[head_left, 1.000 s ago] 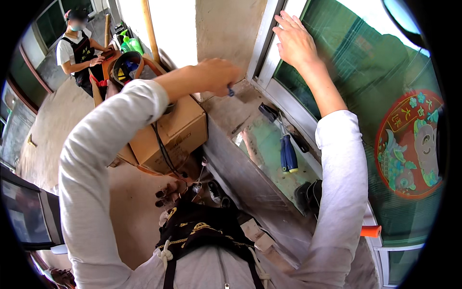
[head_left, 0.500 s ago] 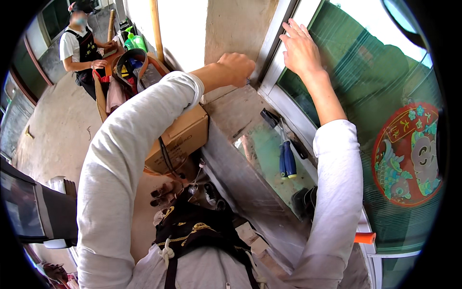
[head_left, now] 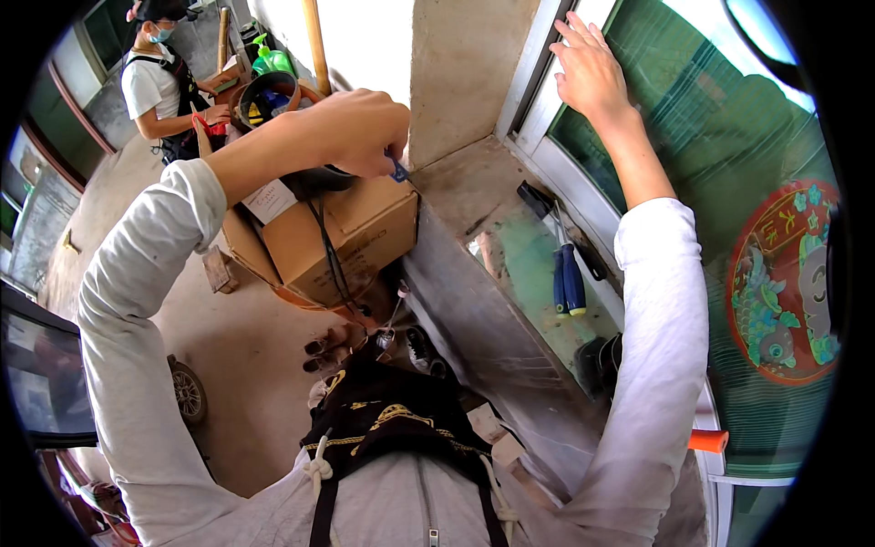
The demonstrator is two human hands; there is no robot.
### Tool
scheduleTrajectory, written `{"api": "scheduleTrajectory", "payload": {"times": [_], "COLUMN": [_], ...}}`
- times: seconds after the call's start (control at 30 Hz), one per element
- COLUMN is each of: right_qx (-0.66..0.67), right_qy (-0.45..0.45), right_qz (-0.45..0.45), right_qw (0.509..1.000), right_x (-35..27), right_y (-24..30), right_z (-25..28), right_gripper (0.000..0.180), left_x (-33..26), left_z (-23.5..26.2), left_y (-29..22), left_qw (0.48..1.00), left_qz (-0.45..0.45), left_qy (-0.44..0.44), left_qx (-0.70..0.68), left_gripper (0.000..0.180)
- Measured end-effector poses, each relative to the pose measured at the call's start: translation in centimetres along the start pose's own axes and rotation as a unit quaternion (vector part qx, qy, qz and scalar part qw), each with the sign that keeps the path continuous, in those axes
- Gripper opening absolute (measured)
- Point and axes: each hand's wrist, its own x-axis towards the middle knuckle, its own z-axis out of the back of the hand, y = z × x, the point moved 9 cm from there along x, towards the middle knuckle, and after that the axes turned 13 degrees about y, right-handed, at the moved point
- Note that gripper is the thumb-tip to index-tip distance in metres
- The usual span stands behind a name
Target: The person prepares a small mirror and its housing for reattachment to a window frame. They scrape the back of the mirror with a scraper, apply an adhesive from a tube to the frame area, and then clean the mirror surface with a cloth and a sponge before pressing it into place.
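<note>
My left hand (head_left: 351, 132) is closed above the cardboard box (head_left: 351, 246), left of the wall corner. A small blue piece (head_left: 398, 170) juts from under its fingers; most of it is hidden, so I cannot tell its kind. My right hand (head_left: 591, 73) lies with fingers stretched out on the white window frame (head_left: 542, 123), near the top of the green-tinted window pane (head_left: 693, 137). On the ledge below lie a tool with two dark blue, yellow-tipped handles (head_left: 570, 278) and a black-handled tool (head_left: 536, 199).
A co-worker (head_left: 164, 91) in a mask stands at the far left beside bags, a bucket (head_left: 269, 96) and a green pump bottle (head_left: 271, 59). Shoes (head_left: 417, 349) sit on the floor below the ledge (head_left: 501, 333). An orange handle (head_left: 707, 441) sticks out at the lower right.
My left hand has moved left and nearer, away from the window frame to above the box. My right hand stays on the frame, while the view has shifted slightly.
</note>
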Motion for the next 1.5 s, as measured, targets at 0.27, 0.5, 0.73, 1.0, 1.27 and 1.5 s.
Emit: {"api": "scheduleTrajectory", "payload": {"times": [0.27, 0.5, 0.73, 1.0, 1.27, 1.5], "right_qx": [-0.007, 0.181, 0.003, 0.091, 0.190, 0.191], "right_qy": [0.008, -0.004, 0.011, 0.048, 0.141, 0.231], "right_qz": [0.005, -0.039, 0.001, -0.001, 0.137, 0.157], "right_qw": [1.000, 0.983, 1.000, 0.995, 0.962, 0.941], "right_x": [0.7, 1.2, 0.4, -0.7, -9.7, -15.1], "right_y": [0.1, -2.0, 0.5, 0.3, 7.1, 14.3], "right_z": [-0.2, -4.0, -0.5, 0.6, -1.6, -7.8], "right_gripper": [0.037, 0.044, 0.038, 0.041, 0.019, 0.023], "left_x": [2.5, 1.9, -2.5, -4.5, -0.3, -1.5], "left_z": [-0.3, -4.0, -5.0, -4.1, -4.9, -4.8], "left_y": [0.3, -3.8, -5.5, -5.9, -5.5, -5.2], "left_qw": [0.991, 0.998, 0.999, 0.996, 0.990, 0.988], "left_qz": [0.029, 0.026, 0.023, 0.011, -0.007, -0.090], "left_qy": [-0.132, -0.042, -0.021, -0.043, -0.075, -0.080], "left_qx": [-0.015, 0.025, 0.016, 0.076, 0.123, 0.101], "left_gripper": [0.019, 0.015, 0.013, 0.012, 0.011, 0.006]}}
